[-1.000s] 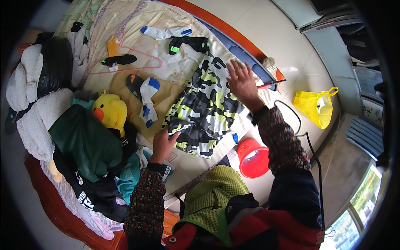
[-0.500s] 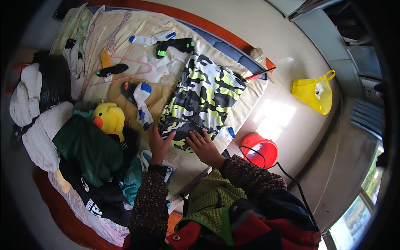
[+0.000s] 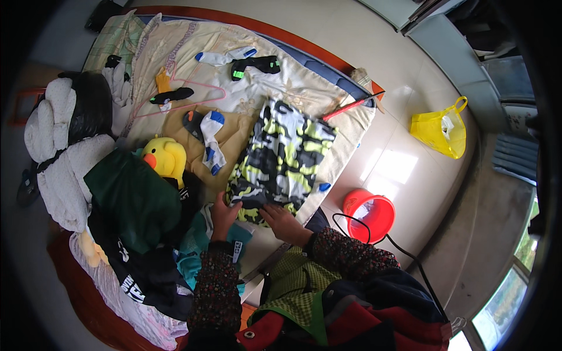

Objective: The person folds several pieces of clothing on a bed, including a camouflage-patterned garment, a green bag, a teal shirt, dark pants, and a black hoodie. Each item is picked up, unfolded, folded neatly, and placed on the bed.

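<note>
A folded camouflage cloth in black, grey, white and yellow-green lies on the bed in front of me; its exact kind does not show. At its near left corner, my left hand grips the edge, thumb over the fabric. My right hand holds the near edge further right, its fingertips partly hidden in the folds. A blue sock tip pokes out at the cloth's right side. Left of the cloth rest a white-and-blue sock and a dark sock. A red stick lies past its far right corner.
Farther back are a pink hanger, a black sock and a white sock. A yellow duck plush and piled clothes flank my left. On the floor at right stand a red bucket and a yellow bag.
The camouflage cloth has slid nearer with both my hands, opening a gap to the black sock and baring more of the red stick. The whole view has shifted slightly.
</note>
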Demonstrator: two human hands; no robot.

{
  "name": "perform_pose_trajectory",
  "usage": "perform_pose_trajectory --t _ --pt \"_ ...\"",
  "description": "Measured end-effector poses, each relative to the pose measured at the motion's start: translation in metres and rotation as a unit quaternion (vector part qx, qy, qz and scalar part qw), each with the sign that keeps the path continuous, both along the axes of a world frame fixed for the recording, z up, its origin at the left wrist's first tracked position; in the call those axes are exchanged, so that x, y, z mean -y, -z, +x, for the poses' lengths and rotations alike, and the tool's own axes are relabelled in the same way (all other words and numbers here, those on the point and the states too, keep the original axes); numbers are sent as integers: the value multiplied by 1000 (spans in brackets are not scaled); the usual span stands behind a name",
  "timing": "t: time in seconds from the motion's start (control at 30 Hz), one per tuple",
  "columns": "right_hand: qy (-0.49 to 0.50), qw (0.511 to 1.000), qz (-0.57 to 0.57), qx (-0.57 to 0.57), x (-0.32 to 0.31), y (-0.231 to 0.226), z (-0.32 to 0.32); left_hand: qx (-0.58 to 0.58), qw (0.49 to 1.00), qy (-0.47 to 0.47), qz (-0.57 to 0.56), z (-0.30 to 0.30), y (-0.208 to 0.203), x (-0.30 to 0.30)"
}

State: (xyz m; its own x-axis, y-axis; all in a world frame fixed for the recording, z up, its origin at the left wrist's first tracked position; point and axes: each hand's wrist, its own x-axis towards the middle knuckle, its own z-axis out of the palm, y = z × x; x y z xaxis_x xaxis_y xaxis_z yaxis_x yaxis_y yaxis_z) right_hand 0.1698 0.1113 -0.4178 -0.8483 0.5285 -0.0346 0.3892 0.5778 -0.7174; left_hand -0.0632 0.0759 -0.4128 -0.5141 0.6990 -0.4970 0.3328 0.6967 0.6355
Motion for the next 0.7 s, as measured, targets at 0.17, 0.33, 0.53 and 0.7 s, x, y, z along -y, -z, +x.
perform_pose_trajectory --t 0.17,0.33,0.53,0.7 --pt "-54 942 -332 -1 39 -3 -2 -40 992 17 -118 -14 -18 69" --pt "-31 911 -408 -48 18 -1 12 48 996 -33 -61 -12 -23 74" --pt "124 798 -586 -68 -26 13 39 174 978 -98 65 -4 -21 12" --pt "198 807 -554 -53 -35 27 43 10 985 100 141 7 -10 -14"
